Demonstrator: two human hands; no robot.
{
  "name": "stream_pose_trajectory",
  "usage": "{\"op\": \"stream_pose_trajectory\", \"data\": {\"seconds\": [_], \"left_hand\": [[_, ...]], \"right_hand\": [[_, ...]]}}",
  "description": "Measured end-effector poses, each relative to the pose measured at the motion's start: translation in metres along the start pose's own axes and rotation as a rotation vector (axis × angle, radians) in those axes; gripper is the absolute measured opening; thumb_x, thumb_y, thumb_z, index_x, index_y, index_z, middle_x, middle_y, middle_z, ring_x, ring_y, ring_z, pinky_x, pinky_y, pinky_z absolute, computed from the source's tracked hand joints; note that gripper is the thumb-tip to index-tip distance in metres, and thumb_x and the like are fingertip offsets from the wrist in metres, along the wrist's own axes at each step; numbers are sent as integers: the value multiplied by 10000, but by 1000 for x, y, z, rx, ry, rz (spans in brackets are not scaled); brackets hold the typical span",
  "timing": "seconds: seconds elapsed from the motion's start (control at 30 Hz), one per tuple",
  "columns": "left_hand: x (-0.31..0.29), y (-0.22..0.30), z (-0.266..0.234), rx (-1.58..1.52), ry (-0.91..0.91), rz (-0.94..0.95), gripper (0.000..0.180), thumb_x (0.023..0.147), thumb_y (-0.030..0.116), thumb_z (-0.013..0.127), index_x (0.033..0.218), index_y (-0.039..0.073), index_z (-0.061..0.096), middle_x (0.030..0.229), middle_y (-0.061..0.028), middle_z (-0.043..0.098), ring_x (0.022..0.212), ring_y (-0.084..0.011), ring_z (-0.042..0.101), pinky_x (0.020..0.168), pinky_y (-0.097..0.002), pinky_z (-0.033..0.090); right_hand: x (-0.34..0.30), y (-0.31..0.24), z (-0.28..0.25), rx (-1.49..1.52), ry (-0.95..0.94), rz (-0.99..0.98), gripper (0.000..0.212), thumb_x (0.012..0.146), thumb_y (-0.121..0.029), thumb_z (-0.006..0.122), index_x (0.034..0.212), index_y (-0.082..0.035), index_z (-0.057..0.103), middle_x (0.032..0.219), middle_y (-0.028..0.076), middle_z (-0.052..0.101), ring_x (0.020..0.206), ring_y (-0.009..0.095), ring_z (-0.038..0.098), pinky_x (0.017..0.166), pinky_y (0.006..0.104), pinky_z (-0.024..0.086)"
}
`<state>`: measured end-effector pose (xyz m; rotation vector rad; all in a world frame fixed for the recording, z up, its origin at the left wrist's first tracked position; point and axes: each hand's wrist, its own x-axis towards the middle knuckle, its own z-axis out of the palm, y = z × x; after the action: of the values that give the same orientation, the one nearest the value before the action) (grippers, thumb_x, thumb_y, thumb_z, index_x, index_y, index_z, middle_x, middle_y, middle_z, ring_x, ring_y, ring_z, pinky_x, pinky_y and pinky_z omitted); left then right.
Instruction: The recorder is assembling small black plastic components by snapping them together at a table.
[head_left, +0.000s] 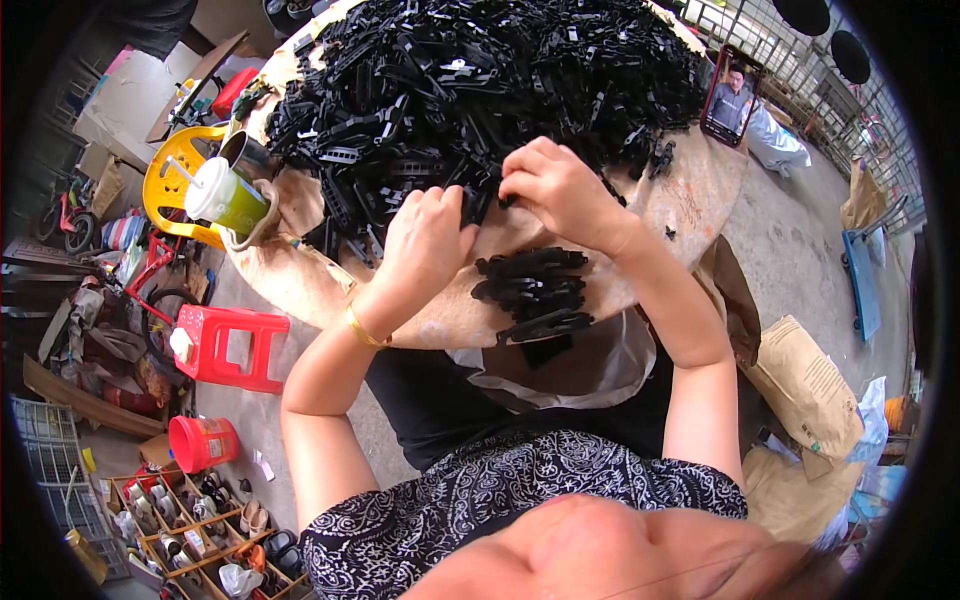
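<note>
A large heap of black plastic parts (420, 90) covers most of the round cloth-covered table (690, 200). My left hand (425, 240) is at the near edge of the heap, its fingers closed on a black plastic part (474, 206) that shows between thumb and fingertips. Just to its right, my right hand (560, 190) has its fingers curled in a pinch; what they hold is dark and mostly hidden. Below both hands, near the table's front edge, lies a neat row of similar black plastic parts (535, 290), stacked side by side.
A lidded cup with a straw (230, 195) stands at the table's left edge, by a yellow chair (165, 190). A phone (732, 95) is propped at the right edge. Under the front edge hangs a pale open bag (600, 375). A red stool (235, 345) stands left.
</note>
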<state>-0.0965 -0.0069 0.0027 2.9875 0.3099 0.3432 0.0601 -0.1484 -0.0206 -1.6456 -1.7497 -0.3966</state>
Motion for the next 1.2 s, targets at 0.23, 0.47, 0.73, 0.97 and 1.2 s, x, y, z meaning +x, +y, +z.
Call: {"op": "stream_pose_trajectory", "data": {"seconds": [0.23, 0.47, 0.73, 0.97, 1.2], "left_hand": [[15, -12, -4, -183, 468, 87, 220, 791, 121, 688, 988, 24, 696, 911, -121, 558, 871, -286, 498, 782, -356, 434], [23, -21, 4, -1221, 21, -86, 261, 860, 121, 688, 1098, 16, 662, 848, 15, 596, 747, -51, 502, 661, -202, 423], [32, -21, 14, -1148, 83, 20, 190, 822, -28, 653, 1001, 15, 701, 882, -25, 629, 818, -82, 569, 768, -219, 466], [27, -16, 17, -1523, -84, -145, 213, 888, -41, 562, 1093, -20, 615, 1055, -97, 641, 911, -155, 645, 899, -277, 509], [23, -8, 17, -1789, -103, -205, 350, 888, 24, 600, 1229, -37, 548, 1069, -121, 643, 967, -197, 651, 879, -300, 537]], "right_hand": [[1, -9, -2, 636, 44, 252, 263, 852, 70, 565, 1090, -18, 632, 983, 61, 617, 943, 167, 591, 786, 276, 498], [4, -14, -8, 1161, 101, 628, 198, 906, -5, 589, 1102, 18, 594, 934, 56, 645, 805, 99, 613, 753, 241, 523], [-1, -11, -3, 1048, 222, 536, 194, 920, -83, 605, 1081, 25, 600, 803, 36, 623, 683, 79, 578, 650, 222, 502], [3, -16, 1, 773, 257, 549, 146, 873, -58, 649, 999, 16, 650, 794, 55, 635, 677, 112, 605, 628, 229, 497], [2, -10, 3, 329, 274, 217, 183, 793, -17, 694, 972, -1, 661, 872, 106, 610, 766, 228, 626, 649, 286, 511]]}}
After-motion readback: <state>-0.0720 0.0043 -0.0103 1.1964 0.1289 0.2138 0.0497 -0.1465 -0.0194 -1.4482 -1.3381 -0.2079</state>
